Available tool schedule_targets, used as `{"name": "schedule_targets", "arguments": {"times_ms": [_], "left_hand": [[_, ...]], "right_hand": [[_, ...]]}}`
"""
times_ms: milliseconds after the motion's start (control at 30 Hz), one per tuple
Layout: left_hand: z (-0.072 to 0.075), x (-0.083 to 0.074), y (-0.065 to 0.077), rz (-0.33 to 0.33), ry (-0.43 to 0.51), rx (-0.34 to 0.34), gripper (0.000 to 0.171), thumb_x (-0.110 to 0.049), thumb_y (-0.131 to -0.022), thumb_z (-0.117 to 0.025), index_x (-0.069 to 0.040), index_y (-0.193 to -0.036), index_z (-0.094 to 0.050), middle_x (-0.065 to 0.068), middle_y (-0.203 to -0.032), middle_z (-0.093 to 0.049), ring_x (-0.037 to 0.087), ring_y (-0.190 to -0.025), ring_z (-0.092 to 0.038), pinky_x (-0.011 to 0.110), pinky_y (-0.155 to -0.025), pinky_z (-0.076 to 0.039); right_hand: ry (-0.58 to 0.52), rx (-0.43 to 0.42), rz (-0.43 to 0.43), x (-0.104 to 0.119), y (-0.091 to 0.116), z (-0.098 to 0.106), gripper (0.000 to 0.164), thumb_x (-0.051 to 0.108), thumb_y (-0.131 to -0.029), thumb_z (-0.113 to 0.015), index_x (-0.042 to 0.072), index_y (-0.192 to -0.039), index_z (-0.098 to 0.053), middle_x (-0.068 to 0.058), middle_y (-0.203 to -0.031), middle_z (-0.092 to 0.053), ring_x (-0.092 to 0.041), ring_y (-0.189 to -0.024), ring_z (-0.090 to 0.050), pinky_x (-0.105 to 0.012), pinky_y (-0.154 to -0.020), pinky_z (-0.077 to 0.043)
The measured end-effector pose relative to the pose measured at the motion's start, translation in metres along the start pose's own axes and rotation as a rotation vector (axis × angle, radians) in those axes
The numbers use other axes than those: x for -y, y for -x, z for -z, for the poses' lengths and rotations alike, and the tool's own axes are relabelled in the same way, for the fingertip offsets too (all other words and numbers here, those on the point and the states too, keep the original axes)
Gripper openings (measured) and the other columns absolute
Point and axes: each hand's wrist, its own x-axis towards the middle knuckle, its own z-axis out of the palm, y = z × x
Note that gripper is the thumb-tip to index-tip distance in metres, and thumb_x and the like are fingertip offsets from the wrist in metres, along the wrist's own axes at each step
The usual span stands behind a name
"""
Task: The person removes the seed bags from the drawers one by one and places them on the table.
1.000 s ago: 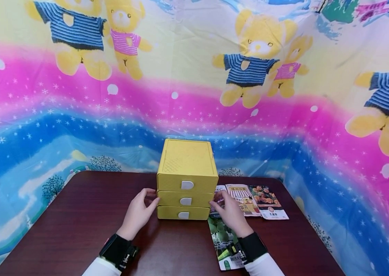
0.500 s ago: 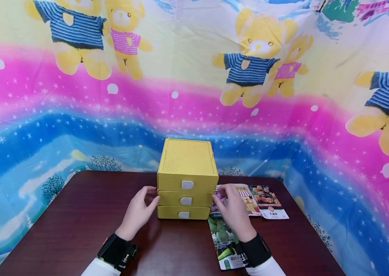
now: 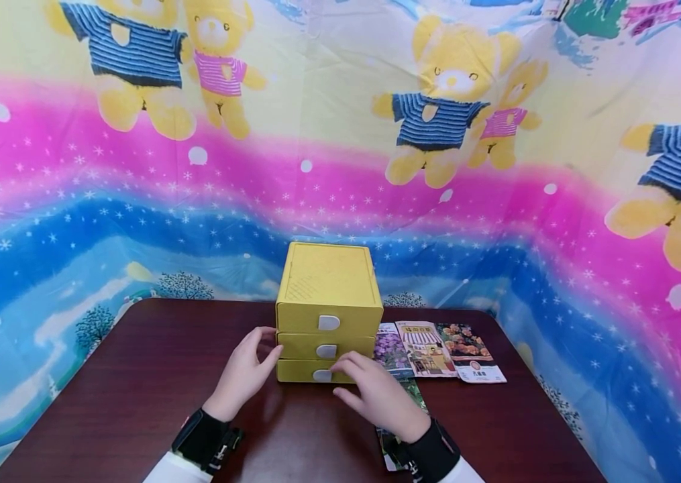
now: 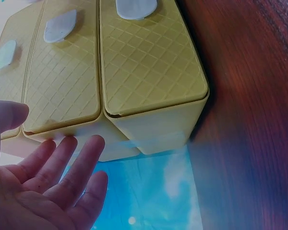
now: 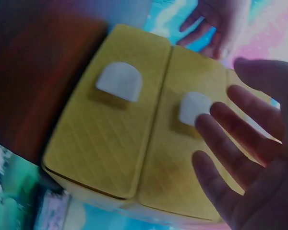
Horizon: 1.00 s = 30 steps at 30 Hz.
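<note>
So the fingers (image 5: 225,148) of the right hand (image 3: 379,396) are loose and spread, holding nothing, hanging in front of the yellow box (image 3: 331,275) near its bottom white handle (image 3: 323,376). Can't tell if the tips touch it. The left hand (image 3: 243,376) is at the box's left side, fingers relaxed and not wrapped around anything; contact is hard to call there too. Each wrist has a black strap (image 3: 201,439), with a white sleeve (image 3: 177,469) below.

The box is a stack of three drawers, all pushed in, handles facing the person, around the middle of the desk (image 3: 135,376). Nice dark reddish-brown top, bit of a shine, rounded far corners. Right of the box there's a row of printed packs: purple flowers (image 3: 392,350), a striped awning (image 3: 427,349), orange flowers (image 3: 469,352). A green pack (image 3: 415,392) lies nearer, partly under the right hand and wrist.

Behind it all is a wrinkly cloth (image 3: 316,168) in cream, pink and blue, covered in snowflakes, little trees (image 3: 186,285) and yellow bears (image 3: 439,124) in striped sweaters, bending round on the right.
</note>
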Motion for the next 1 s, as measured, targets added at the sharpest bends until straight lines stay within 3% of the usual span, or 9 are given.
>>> {"name": "schedule_targets", "arguments": {"times_ms": [133,300,533,1000], "left_hand": [[0.000,0.000,0.000,0.006,-0.006,0.003,0.031,-0.020,-0.098,-0.069,-0.010,-0.127,-0.062,0.004,-0.115,-0.067,0.018,-0.101,-0.066,0.039,-0.082,-0.055],[0.000,0.001,-0.001,0.005,-0.007,0.007,0.032,-0.020,-0.098,-0.068,-0.009,-0.127,-0.062,0.005,-0.116,-0.066,0.019,-0.104,-0.066,0.038,-0.084,-0.056],[0.000,0.002,-0.001,-0.013,-0.017,-0.001,0.031,-0.020,-0.098,-0.068,-0.009,-0.127,-0.062,0.006,-0.116,-0.066,0.020,-0.105,-0.066,0.039,-0.083,-0.056],[0.001,0.000,0.000,-0.007,-0.009,0.004,0.031,-0.020,-0.098,-0.068,-0.009,-0.127,-0.063,0.006,-0.118,-0.066,0.019,-0.101,-0.066,0.035,-0.081,-0.056]], "right_hand": [[-0.005,0.095,0.003,-0.003,0.000,-0.011,0.035,0.029,-0.099,-0.069,0.014,-0.130,-0.064,0.003,-0.127,-0.061,-0.014,-0.112,-0.063,-0.034,-0.096,-0.054],[-0.058,0.163,-0.016,-0.009,0.000,-0.021,0.040,0.026,-0.099,-0.068,0.013,-0.137,-0.061,0.003,-0.130,-0.060,-0.013,-0.115,-0.063,-0.033,-0.097,-0.054],[-0.049,0.242,-0.086,-0.015,0.004,-0.029,0.051,0.027,-0.101,-0.067,0.014,-0.147,-0.051,-0.001,-0.142,-0.054,-0.016,-0.126,-0.058,-0.040,-0.103,-0.051],[-0.058,0.267,-0.108,-0.021,0.007,-0.034,0.055,0.027,-0.101,-0.066,0.012,-0.151,-0.049,-0.003,-0.149,-0.049,-0.019,-0.133,-0.053,-0.044,-0.108,-0.048]]}}
